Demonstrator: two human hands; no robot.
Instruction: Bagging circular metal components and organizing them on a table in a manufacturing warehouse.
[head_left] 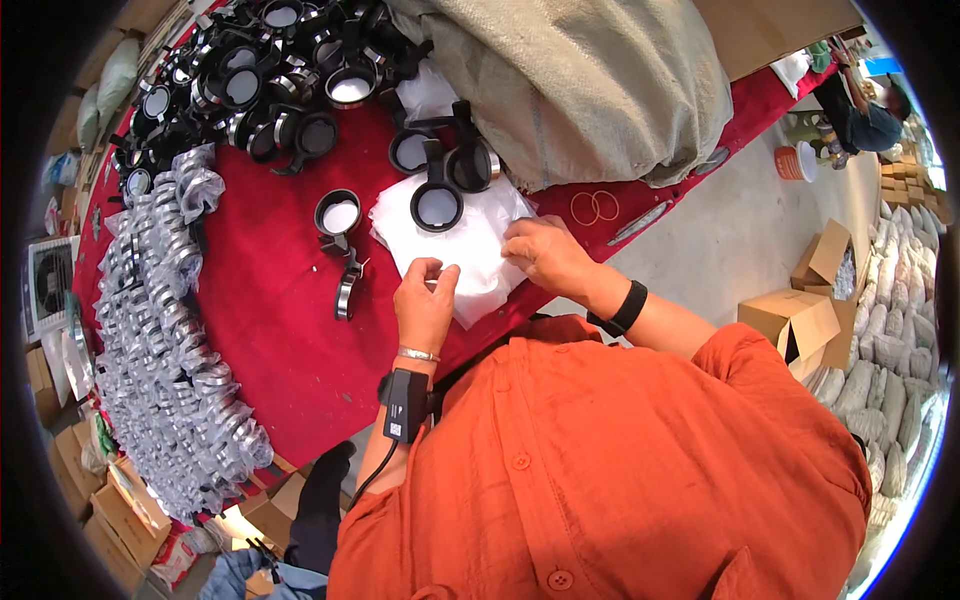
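A stack of thin white plastic bags [478, 275] lies near the front edge of the red-covered table. At its left near side my left hand [425, 305] has its fingers curled inward; whether a bag edge is caught in them is too fine to see. My right hand [548, 258] pinches at the right edge of the top bag. On the stack's far part rests a black ring-shaped holder [437, 206] with a pale disc inside, next to a second black holder [471, 166]. A third holder [338, 213] and a black-and-silver clamp piece [348, 288] lie to the left.
Many loose black holders [240, 88] are heaped at the far left. Bagged pieces [165, 350] form long rows along the left edge. A beige woven sack [590, 80] bulges at the back. Rubber bands [595, 208] lie at right; open cartons [790, 320] stand on the floor.
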